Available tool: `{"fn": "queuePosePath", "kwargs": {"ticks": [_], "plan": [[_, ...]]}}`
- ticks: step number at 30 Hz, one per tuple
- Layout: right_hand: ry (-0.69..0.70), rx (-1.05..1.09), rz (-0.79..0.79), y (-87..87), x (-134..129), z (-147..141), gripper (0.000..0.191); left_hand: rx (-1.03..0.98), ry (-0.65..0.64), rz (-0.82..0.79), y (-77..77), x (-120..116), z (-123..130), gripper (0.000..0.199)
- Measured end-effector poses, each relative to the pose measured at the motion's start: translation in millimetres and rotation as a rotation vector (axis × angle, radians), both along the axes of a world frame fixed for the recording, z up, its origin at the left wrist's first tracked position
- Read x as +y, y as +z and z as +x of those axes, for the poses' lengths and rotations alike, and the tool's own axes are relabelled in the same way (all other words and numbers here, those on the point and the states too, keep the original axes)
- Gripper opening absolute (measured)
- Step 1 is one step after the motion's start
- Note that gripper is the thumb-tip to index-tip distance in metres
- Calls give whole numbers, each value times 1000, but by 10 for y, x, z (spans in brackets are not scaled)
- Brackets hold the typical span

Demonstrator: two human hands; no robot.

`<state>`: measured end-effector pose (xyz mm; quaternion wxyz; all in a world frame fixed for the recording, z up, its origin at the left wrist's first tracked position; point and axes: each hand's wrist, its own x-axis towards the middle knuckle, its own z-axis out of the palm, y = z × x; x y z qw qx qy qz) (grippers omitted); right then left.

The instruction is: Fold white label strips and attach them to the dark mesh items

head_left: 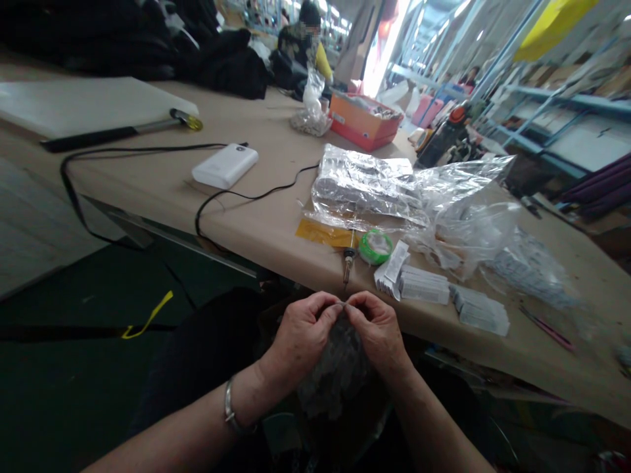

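My left hand [306, 336] and my right hand [378, 336] meet just off the table's front edge, thumbs and forefingers pinched together. What they hold between the fingertips is too small and too covered to name. Right beyond the fingers, a slim tool with a metal tip and dark collar [349, 255] lies on the table, pointing at my hands. Below them a greyish, crumpled, see-through heap [335, 378] rests at my lap, its kind unclear. A green tape roll [375, 247] and stacks of small white tags [424, 284] lie beside the tool.
Silvery clear plastic bags [369, 187] spread across the table [276, 230]. Tweezers [548, 328] lie at right. A white power bank [225, 165] with a black cable, a hammer-like tool [123, 133] and an orange box [362, 125] stand farther off. A person [300, 49] works behind.
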<state>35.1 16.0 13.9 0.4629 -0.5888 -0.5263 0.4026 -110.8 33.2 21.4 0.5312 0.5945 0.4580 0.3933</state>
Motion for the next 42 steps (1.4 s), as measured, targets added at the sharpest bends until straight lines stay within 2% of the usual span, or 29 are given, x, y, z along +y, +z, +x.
{"fn": "queuePosePath", "kwargs": {"ticks": [8, 14, 26, 32, 35, 37, 40, 42], "plan": [[-11, -62, 71, -15, 74, -20, 14, 111, -15, 130, -8, 124, 5, 18], [-37, -170, 181, -66, 97, -18, 12, 96, 7, 198, -2, 147, 23, 18], [-57, -206, 217, -84, 145, -18, 14, 70, 22, 206, -70, 219, 55, 18], [-64, -167, 195, -80, 128, -18, 17, 81, 24, 194, -47, 213, 51, 19], [11, -203, 147, -13, 2, 23, 12, 81, -6, 162, -34, 130, -4, 19], [60, -309, 166, 79, -83, 80, 8, 78, -18, 130, -60, 76, -49, 20], [47, -544, 338, 266, -87, 209, 12, 96, -26, 94, -178, 55, -110, 22], [1, -728, 490, 386, 25, 304, 13, 112, -5, 96, -289, 83, -144, 21]]}}
